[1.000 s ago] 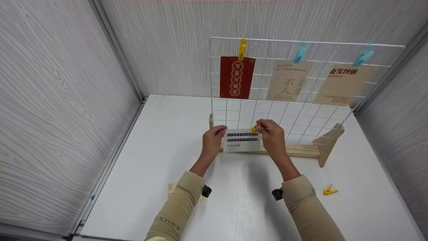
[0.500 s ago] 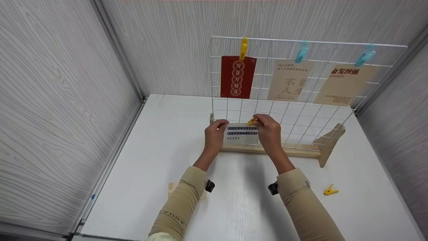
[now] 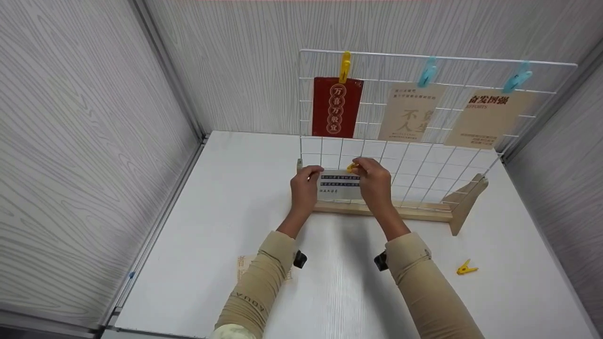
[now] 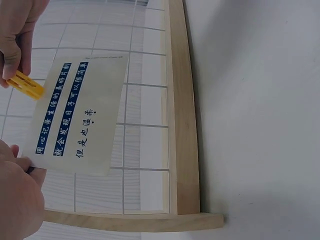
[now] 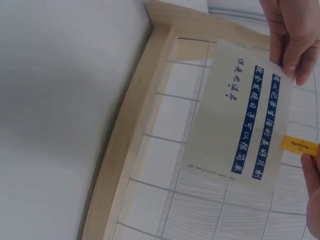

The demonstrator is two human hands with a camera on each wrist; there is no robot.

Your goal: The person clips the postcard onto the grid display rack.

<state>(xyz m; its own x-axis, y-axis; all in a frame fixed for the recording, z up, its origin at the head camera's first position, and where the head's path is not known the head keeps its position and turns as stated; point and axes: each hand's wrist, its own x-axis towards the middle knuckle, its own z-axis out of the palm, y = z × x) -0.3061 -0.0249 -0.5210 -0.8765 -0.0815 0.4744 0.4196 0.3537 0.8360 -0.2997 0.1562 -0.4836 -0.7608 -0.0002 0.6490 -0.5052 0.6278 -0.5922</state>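
Observation:
A pale card with two dark-blue bands of writing is held upright in front of the lower left of a white wire grid. My left hand pinches the card's upper left corner between thumb and fingers. At the top edge, a yellow clip is pinched in my right hand. The clip's tip meets the card's top edge in both wrist views, with grid wires close behind. In the head view my right hand covers the card's right end.
Higher on the grid hang a red card under a yellow clip and two beige cards under blue clips. A wooden base supports the grid. Another yellow clip and a printed card lie on the white table.
Both hands have moved upward and away from me, bringing the card and yellow clip up against the lower grid. The hung cards and the loose clip on the table stay put.

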